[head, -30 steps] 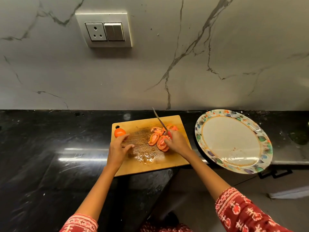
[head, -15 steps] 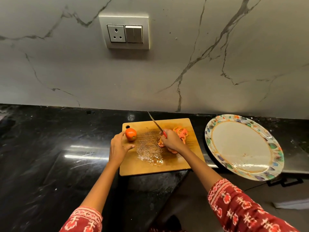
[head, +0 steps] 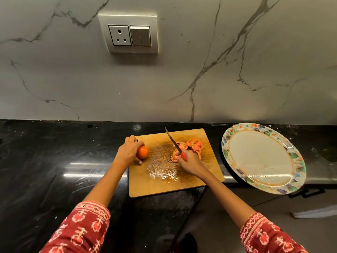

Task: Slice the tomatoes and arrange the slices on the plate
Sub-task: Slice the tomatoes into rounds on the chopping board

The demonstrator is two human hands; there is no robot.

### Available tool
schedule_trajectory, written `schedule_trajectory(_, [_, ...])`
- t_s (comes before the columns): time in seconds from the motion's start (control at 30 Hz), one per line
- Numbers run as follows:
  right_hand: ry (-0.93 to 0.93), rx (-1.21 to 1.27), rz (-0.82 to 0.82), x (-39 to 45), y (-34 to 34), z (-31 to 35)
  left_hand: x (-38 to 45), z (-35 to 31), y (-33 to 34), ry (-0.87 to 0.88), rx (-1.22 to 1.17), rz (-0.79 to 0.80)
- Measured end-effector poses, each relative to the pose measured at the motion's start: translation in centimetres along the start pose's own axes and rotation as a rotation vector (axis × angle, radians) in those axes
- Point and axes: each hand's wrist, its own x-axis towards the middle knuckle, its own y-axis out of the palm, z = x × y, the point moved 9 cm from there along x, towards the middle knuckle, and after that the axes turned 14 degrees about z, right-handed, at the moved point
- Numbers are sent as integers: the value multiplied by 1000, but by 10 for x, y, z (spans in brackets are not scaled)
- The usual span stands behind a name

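Head view: one tomato (head: 142, 152), one plate (head: 299, 161).

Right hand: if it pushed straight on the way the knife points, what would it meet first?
The right hand would first run into the tomato slices just beyond its fingers on the cutting board; past them, board, then probably counter and wall.

- Right hand (head: 189, 162) covers most of the knife (head: 174, 142) handle and the near tomato slices (head: 194, 145).
- Left hand (head: 128, 152) hides the whole tomato's (head: 142, 152) left side.
- Both sleeves (head: 80, 229) cut off by bottom edge.
- Slice count indistinct; pieces overlap.
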Motion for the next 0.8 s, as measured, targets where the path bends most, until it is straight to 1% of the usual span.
schedule_trajectory(0.03, [-5, 8, 1, -1, 0, 0, 0, 1, 2, -7, -1, 20])
schedule_trajectory(0.07, [-13, 18, 2, -2, 0, 2, -2, 3, 3, -7, -50, 22])
schedule_trajectory(0.13, [-28, 40, 4, -5, 1, 5, -9, 4, 5, 22, -317, -34])
schedule_trajectory(0.2, [-46, 45, 10, -9, 3, 8, -21, -3, 4, 68, -629, -137])
schedule_trajectory(0.23, [-56, 53, 18, -10, 6, 10, -28, -9, 5, 87, -740, -173])
schedule_trajectory(0.3, [-82, 86, 25, -12, 12, 15, -38, -28, 9, 141, -854, -199])
schedule_trajectory(0.37, [-121, 125, 11, -14, 16, 23, -42, -41, 18, 180, -873, -193])
schedule_trajectory(0.5, [-178, 151, 16, -16, 23, 34, -46, -47, 40, 118, -787, -183])
schedule_trajectory(0.57, [-170, 170, 46, -16, 30, 34, -48, -51, 43, 106, -761, -203])
schedule_trajectory(0.67, [-149, 203, 44, -18, 35, 30, -49, -55, 42, 70, -742, -222])
schedule_trajectory(0.8, [-129, 248, 58, -20, 35, 27, -54, -53, 40, 106, -789, -221])
